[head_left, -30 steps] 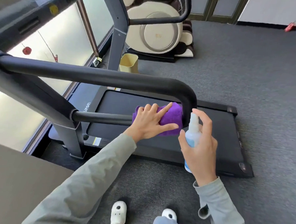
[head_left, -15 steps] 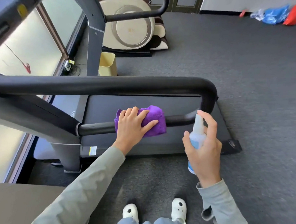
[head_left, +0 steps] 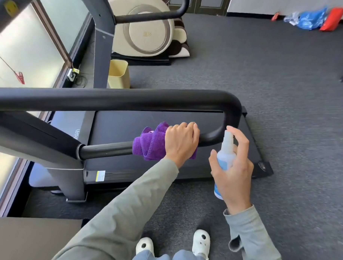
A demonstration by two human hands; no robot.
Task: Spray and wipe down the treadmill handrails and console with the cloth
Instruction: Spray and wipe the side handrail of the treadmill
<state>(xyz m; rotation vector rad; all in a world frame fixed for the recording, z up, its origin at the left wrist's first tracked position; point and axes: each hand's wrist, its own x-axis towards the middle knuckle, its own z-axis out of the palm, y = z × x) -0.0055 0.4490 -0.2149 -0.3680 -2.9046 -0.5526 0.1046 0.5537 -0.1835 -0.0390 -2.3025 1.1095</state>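
A black treadmill handrail (head_left: 117, 99) runs left to right and bends down into a lower bar (head_left: 105, 150). My left hand (head_left: 181, 142) grips a purple cloth (head_left: 146, 144) wrapped round that lower bar, fingers curled over the top. Just right of the bend, my right hand (head_left: 233, 171) holds a small clear spray bottle (head_left: 225, 155) with a blue label upright, index finger over its nozzle. The treadmill deck (head_left: 128, 126) lies below the rail. The console is out of view.
A second handrail and upright (head_left: 102, 40) stand beyond the deck. A yellow bin (head_left: 118, 73) and a cream massage chair (head_left: 147, 31) sit behind. Grey carpet (head_left: 266, 74) spreads to the right, with blue and red bags (head_left: 314, 18) at the far wall.
My left hand has slid the cloth rightward along the lower bar toward the bend, and its fingers have curled round it. The right hand with the bottle has stayed beside the bend.
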